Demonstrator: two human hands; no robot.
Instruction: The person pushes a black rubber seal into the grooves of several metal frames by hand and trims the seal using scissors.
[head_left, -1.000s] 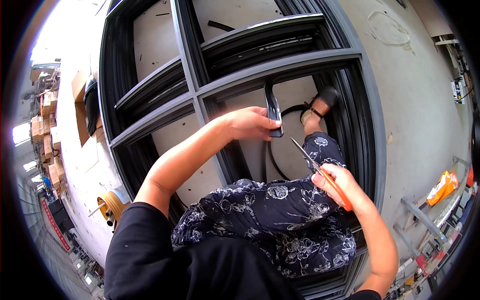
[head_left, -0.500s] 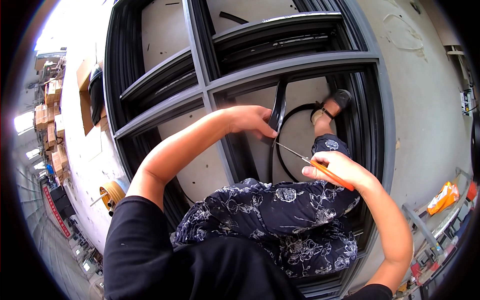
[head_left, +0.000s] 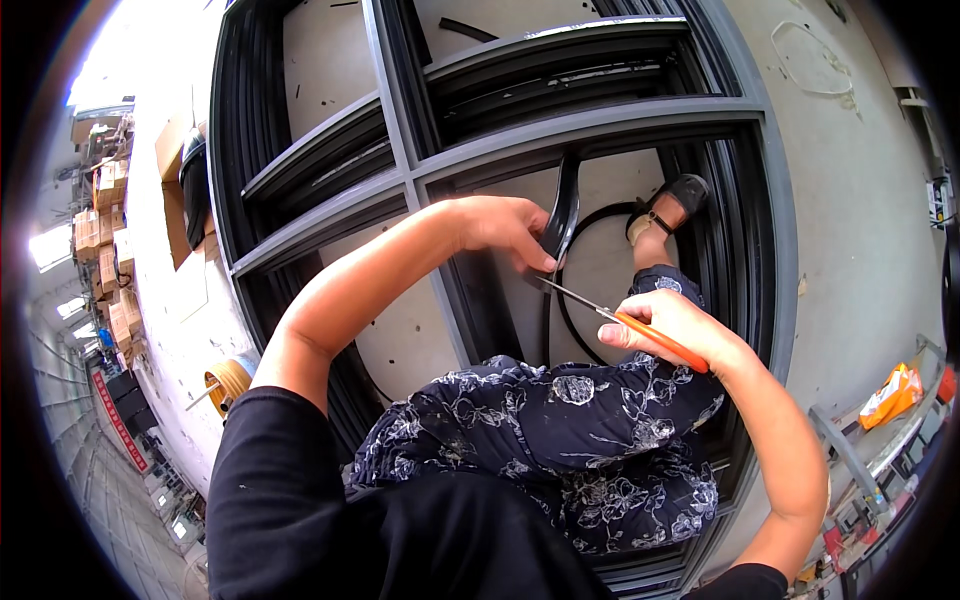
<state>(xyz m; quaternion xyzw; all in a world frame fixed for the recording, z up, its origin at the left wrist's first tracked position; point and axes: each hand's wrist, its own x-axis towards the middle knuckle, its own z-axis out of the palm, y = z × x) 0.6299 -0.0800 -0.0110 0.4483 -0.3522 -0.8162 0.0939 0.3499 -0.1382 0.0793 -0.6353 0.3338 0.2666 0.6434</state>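
The frame lies beside an open carton with a black thing at its mouth; whether inside, I cannot tell. Over a frame opening, the left hand has its grip clamped on the strip. The right hand is closed on the scissors, their blades, clear a second ago, now just under the left grip.

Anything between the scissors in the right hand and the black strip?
Nothing visible. The scissors in the right hand point across the black strip just below the left hand, which grips it close by but isn't in between. Whether they touch the strip, I can't tell.
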